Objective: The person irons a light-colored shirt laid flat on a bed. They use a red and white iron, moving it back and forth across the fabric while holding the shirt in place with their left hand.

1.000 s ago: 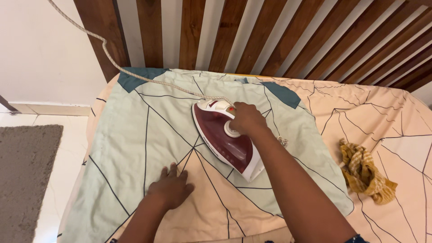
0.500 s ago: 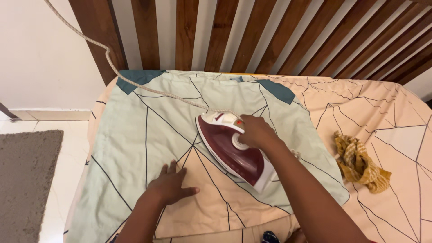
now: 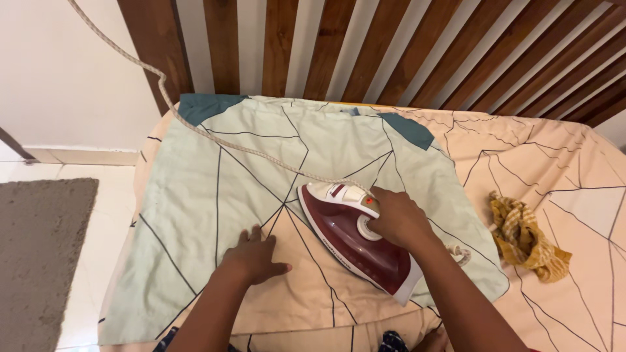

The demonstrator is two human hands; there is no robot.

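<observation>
A maroon and white clothes iron (image 3: pixel 352 241) rests flat on a pale green and peach cloth (image 3: pixel 215 195) with dark line patterns, spread over a bed. My right hand (image 3: pixel 398 218) grips the iron's handle from above. My left hand (image 3: pixel 254 255) lies palm down with fingers spread on the cloth, just left of the iron. A braided cord (image 3: pixel 195 127) runs from the iron's back end up and off to the upper left.
A crumpled yellow checked cloth (image 3: pixel 525 238) lies on the peach patterned bedsheet (image 3: pixel 561 169) at right. Wooden slats (image 3: pixel 391 45) form the wall behind the bed. A grey rug (image 3: pixel 39 254) lies on the white tiled floor at left.
The iron and my right hand have slid toward me and slightly right over the cloth. My left hand has stayed pressed on the cloth beside it.
</observation>
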